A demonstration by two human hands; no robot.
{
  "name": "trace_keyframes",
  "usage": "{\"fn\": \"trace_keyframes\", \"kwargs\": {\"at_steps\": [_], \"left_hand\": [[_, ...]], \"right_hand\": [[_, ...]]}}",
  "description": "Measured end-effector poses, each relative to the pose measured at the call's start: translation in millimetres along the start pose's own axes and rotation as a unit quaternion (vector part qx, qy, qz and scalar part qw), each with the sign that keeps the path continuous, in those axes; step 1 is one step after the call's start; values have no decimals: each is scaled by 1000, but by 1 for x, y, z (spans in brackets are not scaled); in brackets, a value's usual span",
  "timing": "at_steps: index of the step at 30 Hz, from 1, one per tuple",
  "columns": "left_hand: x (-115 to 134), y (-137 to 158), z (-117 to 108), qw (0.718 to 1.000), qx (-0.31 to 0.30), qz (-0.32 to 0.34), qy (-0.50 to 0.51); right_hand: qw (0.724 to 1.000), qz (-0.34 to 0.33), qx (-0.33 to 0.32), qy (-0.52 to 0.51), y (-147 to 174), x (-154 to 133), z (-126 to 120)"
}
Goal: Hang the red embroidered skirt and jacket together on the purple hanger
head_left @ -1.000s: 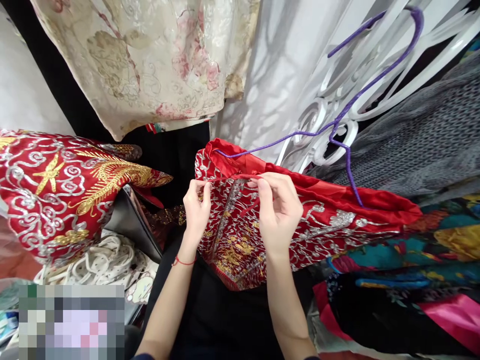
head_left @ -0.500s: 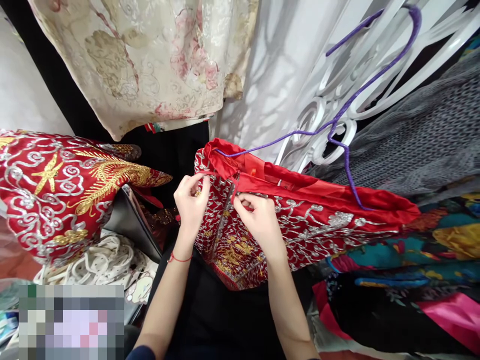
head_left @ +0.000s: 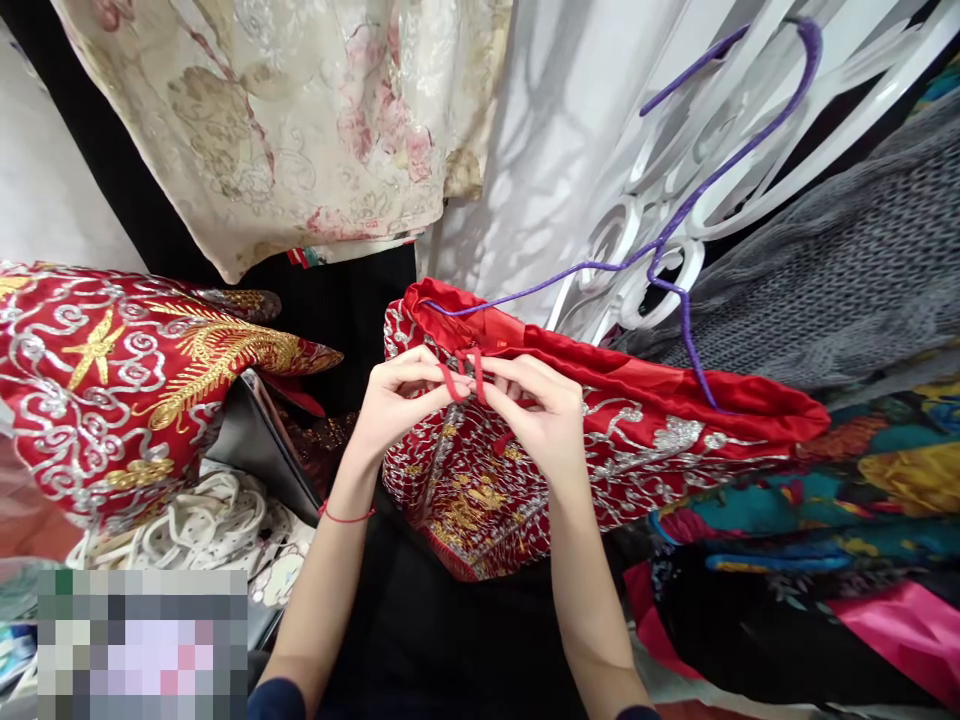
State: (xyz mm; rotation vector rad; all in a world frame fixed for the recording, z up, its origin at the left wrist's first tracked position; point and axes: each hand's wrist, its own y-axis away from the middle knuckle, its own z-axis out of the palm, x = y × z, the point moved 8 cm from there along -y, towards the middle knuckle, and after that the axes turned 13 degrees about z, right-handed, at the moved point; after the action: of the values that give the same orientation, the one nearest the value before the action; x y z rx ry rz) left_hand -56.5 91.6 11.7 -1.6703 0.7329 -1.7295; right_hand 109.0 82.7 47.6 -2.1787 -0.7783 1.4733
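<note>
A red garment (head_left: 495, 510) with silver and gold embroidery hangs over my lap, its shiny red waistband (head_left: 645, 374) stretched on a purple hanger (head_left: 570, 272). At the waistband's front, a thin red drawstring (head_left: 478, 376) forms loops between my hands. My left hand (head_left: 401, 400) is closed, pinching one strand between thumb and fingers. Close beside it, my right hand (head_left: 536, 405) is closed on the other strand. The fingertips of both hands nearly touch.
Another red embroidered cloth (head_left: 112, 370) lies at the left, above a heap of white cords (head_left: 217, 520) and a dark flat case (head_left: 262, 440). Cream floral fabric (head_left: 300, 120) hangs ahead. White scrollwork (head_left: 622, 240), a grey knit (head_left: 840, 250) and colourful fabrics (head_left: 825, 500) are on the right.
My hands have come together from apart, bringing the two drawstring strands into loops between the fingertips. The hanger and garment have shifted slightly left.
</note>
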Motion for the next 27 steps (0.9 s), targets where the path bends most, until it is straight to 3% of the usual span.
{"fn": "trace_keyframes", "kwargs": {"at_steps": [5,8,17,22,27], "left_hand": [[6,-3,11,987,-136,-69,-52],[9,-2,15,980,-172,-78,-70],[-3,0,15,987,-114,-96,-63],[-5,0,16,990,-88,-105,-26],[4,-8,-4,992,29,-61,-107]], "right_hand": [[998,-43,-42,4,-3,1,6],[994,-69,-61,51,-2,1,10],[981,-70,-96,154,0,4,10],[978,-84,-20,189,1,1,7],[973,-74,117,185,1,2,-11]]}}
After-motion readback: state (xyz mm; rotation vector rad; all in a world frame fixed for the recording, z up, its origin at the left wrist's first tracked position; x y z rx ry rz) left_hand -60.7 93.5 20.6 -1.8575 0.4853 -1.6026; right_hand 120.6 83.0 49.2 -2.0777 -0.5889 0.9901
